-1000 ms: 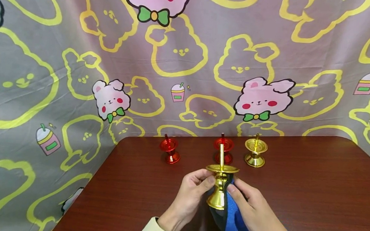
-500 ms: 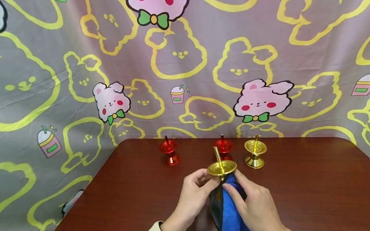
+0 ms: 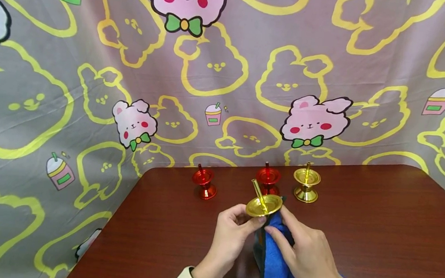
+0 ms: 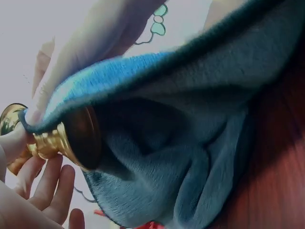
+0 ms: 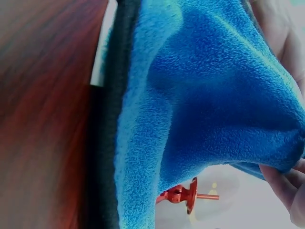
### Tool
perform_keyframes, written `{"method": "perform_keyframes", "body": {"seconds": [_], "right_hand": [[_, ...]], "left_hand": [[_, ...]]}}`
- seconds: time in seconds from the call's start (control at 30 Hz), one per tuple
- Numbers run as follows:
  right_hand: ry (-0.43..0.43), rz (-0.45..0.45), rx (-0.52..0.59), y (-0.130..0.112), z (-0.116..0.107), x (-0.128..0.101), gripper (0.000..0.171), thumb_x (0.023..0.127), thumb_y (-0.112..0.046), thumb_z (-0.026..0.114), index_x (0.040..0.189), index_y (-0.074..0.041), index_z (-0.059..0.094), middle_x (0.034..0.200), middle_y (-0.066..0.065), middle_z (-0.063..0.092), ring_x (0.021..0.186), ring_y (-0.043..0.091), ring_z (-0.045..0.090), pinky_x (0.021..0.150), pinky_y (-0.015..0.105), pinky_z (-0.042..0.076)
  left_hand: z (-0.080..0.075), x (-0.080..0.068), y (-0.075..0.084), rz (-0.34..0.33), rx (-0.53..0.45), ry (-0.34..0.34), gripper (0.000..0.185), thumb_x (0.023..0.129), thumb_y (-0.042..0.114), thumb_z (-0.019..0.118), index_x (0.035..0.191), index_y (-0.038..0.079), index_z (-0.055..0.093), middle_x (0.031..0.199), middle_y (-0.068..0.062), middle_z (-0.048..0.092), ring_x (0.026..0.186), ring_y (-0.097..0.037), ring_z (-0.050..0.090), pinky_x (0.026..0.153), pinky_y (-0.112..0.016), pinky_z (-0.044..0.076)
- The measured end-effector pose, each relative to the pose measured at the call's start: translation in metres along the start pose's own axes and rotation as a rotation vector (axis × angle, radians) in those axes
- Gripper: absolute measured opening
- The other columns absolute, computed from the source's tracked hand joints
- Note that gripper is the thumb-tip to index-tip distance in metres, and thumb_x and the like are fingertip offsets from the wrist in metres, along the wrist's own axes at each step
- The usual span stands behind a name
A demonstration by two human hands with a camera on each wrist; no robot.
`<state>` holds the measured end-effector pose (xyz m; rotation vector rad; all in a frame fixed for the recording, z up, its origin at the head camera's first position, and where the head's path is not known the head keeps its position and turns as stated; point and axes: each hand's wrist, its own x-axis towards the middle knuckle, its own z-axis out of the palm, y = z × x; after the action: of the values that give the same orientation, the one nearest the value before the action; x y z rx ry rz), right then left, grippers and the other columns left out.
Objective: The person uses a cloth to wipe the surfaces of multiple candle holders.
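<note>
My left hand [image 3: 228, 237] pinches a gold candlestick [image 3: 263, 206] by its stem, just under the dish. The candlestick is tilted, with its spike leaning left and its dish facing me. My right hand [image 3: 309, 250] grips a plush cloth [image 3: 276, 259], blue on one side and dark grey-green on the other, against the candlestick's right side. In the left wrist view, the cloth [image 4: 181, 162] wraps partly over the stem and hangs in folds beside the flared base [image 4: 83, 138]. From the head view the base is hidden behind hand and cloth.
A red candlestick [image 3: 205, 184] stands at the back left of the brown table [image 3: 376, 229]. Another red candlestick [image 3: 268, 177] and a gold one [image 3: 306, 187] stand behind my hands. A curtain [image 3: 250, 84] printed with cartoon animals hangs behind and to the left.
The candlestick has tipped, its spike swinging left and its dish turning toward me, so its base no longer shows in the head view. The cloth has shifted left along with the right fingers.
</note>
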<state>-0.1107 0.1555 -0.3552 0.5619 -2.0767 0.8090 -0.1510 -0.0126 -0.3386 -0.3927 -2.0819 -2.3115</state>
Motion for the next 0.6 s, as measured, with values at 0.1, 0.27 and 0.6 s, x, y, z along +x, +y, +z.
{"method": "perform_keyframes", "body": {"seconds": [0.1,0.27,0.6], "right_hand": [[0.001,-0.019,0.013,0.0016,-0.0005,0.0013,0.066,0.078,-0.009,0.085,0.138,-0.003,0.059,0.113,0.008,0.073,0.084,0.014,0.072,0.068,0.024,0.056],[-0.007,-0.03,0.038,0.0033,-0.0017,0.0031,0.063,0.08,-0.008,0.084,0.138,-0.003,0.059,0.122,0.008,0.07,0.092,0.017,0.072,0.076,0.023,0.056],[-0.031,-0.01,0.1,0.0032,-0.0035,0.0053,0.059,0.083,-0.005,0.08,0.139,-0.005,0.059,0.123,0.006,0.07,0.097,0.017,0.07,0.081,0.019,0.053]], "left_hand": [[-0.0005,0.0003,0.0,0.024,0.016,-0.017,0.019,0.085,0.003,0.079,0.096,-0.01,0.07,0.082,0.0,0.069,0.076,-0.009,0.059,0.066,-0.022,0.046],[-0.0023,0.0013,0.0,0.049,0.017,-0.057,0.02,0.086,0.003,0.077,0.098,-0.011,0.069,0.086,-0.002,0.07,0.079,-0.01,0.06,0.07,-0.023,0.047],[-0.0073,0.0042,-0.0019,0.071,-0.012,-0.126,0.023,0.089,0.004,0.076,0.104,-0.012,0.068,0.089,-0.001,0.072,0.082,-0.011,0.063,0.074,-0.023,0.05]]}}
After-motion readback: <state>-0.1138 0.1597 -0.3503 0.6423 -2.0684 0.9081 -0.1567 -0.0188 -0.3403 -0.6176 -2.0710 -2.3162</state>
